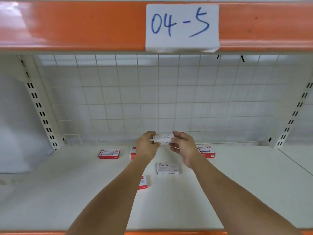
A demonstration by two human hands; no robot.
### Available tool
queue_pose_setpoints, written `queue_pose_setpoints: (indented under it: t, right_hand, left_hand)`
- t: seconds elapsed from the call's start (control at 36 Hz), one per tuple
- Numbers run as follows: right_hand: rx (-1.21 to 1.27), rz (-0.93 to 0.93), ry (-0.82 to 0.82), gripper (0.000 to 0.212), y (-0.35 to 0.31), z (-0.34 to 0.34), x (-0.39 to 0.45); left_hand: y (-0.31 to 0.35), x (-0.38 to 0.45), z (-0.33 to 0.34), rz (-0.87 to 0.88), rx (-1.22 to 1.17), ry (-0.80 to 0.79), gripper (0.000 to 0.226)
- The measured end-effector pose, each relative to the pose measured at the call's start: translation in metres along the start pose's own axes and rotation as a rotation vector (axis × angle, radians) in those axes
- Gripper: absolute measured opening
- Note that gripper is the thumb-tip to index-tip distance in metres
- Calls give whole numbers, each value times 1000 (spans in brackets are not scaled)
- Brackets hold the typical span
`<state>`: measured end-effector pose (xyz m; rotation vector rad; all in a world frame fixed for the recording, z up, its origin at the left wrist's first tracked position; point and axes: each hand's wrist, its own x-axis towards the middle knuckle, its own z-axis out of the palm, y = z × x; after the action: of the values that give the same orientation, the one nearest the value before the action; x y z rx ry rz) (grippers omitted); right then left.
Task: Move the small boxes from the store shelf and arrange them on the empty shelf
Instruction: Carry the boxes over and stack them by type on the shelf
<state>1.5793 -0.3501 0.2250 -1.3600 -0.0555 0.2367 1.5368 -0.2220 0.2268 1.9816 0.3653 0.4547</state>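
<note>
Both hands — left hand, right hand — pinch staples box by its ends | held above shelf — likely squaring it for the back row

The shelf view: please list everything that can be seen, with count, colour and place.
Held box: 1, white, printed STAPLES, in both hands above the shelf.
White box: 1, white, lying on the shelf, centre.
Red boxes: 4, red and white; three in a back row, one near the left forearm, two partly hidden.
Shelf: 1, white.
Grid: 1, white wire, at the back.
Beam: 1, orange, on top.
Label: 1, white, blue "04-5", on the beam.
Left hand: fingers curled on the held box.
Right hand: fingers curled on the held box.
</note>
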Motion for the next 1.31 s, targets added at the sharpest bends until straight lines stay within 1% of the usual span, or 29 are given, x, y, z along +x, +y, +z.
queue_pose_setpoints:
  t: [0.11, 0.22, 0.31, 0.36, 0.44, 0.47, 0.53, 0.58, 0.67, 0.72, 0.78, 0.83, 0.86, 0.92, 0.97, 1.0, 1.08, 1.17, 1.25, 1.31]
  right_hand:
    - [-82, -25, 23, 27, 4, -5, 3]
    - [-83, -51, 20, 28, 6, -3, 4]
    - [-78, -79, 65, 30, 6, 1, 5]
    - [-157, -122, 129, 30, 7, 2, 10]
    - [-297, -186, 202, 31, 3, 1, 16]
    - [-330, -197, 184, 34, 0, -1, 18]
    - [-358, -200, 93, 35, -5, -5, 19]
    - [-361, -197, -23, 33, -11, -6, 17]
    - [-397, -183, -120, 30, -16, -4, 15]
    - [-435, -122, -163, 34, -16, -3, 13]
    - [-487, -50, -210, 51, -15, -4, 12]
    - [-639, -21, -263, 66, -14, -3, 10]
    - [-736, -36, -268, 68, -13, -2, 9]
    - [-848, -98, -223, 56, -10, -1, 11]
    - [-875, -156, -189, 41, -7, -2, 15]
    - [-891, -174, -177, 38, -6, -3, 16]
    - [-910, -211, -145, 39, -7, -9, 18]
    - [-868, -218, -117, 38, -8, -14, 19]
    - [-786, -203, -78, 36, -7, -16, 20]
    - [-723, -191, -43, 33, -6, -17, 20]
  left_hand:
    - [-3, 1, 1, -20, -30, -10, 45]
    - [-4, 0, 4, -4, -19, -21, 41]
    - [-3, -2, 7, 25, 5, -96, 38]
    - [-2, -2, 9, 4, -15, -159, 35]
    - [1, -3, 5, -100, -199, -265, 19]
    - [3, -3, 3, -127, -260, -282, 12]
    - [5, -3, -2, -166, -313, -310, 13]
    - [4, -3, -4, -194, -301, -374, 27]
    - [3, -5, -2, -224, -309, -448, 49]
    - [4, -6, 0, -237, -332, -431, 52]
    - [5, -4, 1, -239, -353, -370, 43]
    - [6, -2, 3, -246, -388, -301, 36]
    - [6, 0, 4, -251, -407, -271, 35]
    - [5, 2, 7, -243, -395, -228, 38]
    - [3, 2, 10, -230, -373, -225, 45]
    - [3, 1, 10, -237, -380, -236, 46]
    - [2, 0, 9, -248, -389, -253, 37]
    - [-3, 7, 6, -247, -380, -182, 34]
    - [-6, 11, 4, -256, -409, -137, 14]
    - [-8, 12, 2, -281, -436, -139, 10]
